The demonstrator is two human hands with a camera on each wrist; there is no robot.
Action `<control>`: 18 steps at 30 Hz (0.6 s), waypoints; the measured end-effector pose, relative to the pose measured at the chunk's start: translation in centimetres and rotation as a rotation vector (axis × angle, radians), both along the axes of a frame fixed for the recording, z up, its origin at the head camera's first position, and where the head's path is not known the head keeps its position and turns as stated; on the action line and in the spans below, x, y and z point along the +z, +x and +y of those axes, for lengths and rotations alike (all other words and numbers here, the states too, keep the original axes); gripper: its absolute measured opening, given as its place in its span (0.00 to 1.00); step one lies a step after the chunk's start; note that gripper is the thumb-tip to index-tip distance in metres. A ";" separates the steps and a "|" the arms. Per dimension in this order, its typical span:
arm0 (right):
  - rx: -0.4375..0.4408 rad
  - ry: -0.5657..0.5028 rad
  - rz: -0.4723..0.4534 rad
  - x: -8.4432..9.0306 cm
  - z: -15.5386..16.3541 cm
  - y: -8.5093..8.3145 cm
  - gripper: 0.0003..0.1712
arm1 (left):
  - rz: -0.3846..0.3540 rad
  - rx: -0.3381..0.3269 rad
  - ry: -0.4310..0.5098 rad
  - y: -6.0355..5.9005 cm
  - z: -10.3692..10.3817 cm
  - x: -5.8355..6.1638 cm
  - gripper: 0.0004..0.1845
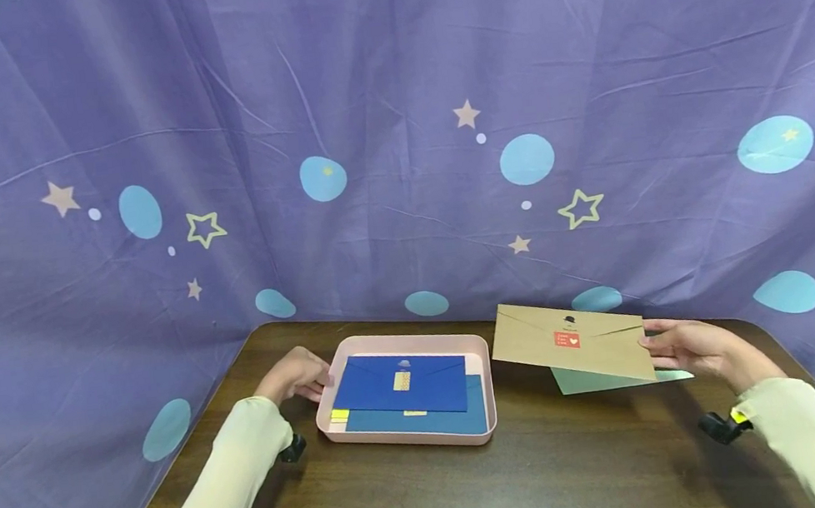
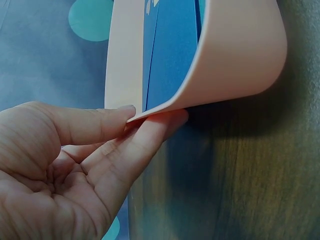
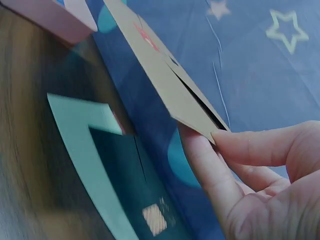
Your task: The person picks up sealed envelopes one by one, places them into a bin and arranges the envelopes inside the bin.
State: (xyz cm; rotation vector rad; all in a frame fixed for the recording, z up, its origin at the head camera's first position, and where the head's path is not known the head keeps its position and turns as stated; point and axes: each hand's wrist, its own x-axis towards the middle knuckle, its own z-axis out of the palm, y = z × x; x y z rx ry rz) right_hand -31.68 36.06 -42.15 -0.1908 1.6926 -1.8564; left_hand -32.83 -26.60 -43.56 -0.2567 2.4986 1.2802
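My left hand (image 1: 296,374) pinches the left rim of a shallow pink tray (image 1: 406,438) between thumb and fingers. In the tray, a dark blue envelope (image 1: 368,386) with a small sticker lies over a teal envelope (image 1: 427,426). Yellow-edged paper (image 1: 339,416) shows beneath them at the left. My right hand (image 1: 699,346) grips the right end of a tan envelope (image 1: 526,341) with a red heart sticker, thumb on top. The tan envelope is held tilted above a pale green envelope (image 3: 75,130), which it partly covers in the head view. Shadow darkens much of the green one.
The brown wooden table (image 1: 435,494) extends in front of the tray and between tray and green envelope. A purple curtain (image 1: 405,229) with stars and blue spots hangs along the table's back and left edges.
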 end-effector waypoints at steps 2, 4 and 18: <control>0.010 -0.019 0.001 0.4 -0.9 0.0 0.34 | 0.001 -0.001 0.003 0.0 0.0 0.0 0.17; 0.016 -0.031 0.002 0.9 -1.8 0.1 0.26 | 0.001 0.000 0.006 0.0 0.0 0.0 0.18; -0.082 0.036 0.031 2.8 -8.1 0.8 0.35 | -0.002 0.003 0.009 0.0 0.0 -0.1 0.18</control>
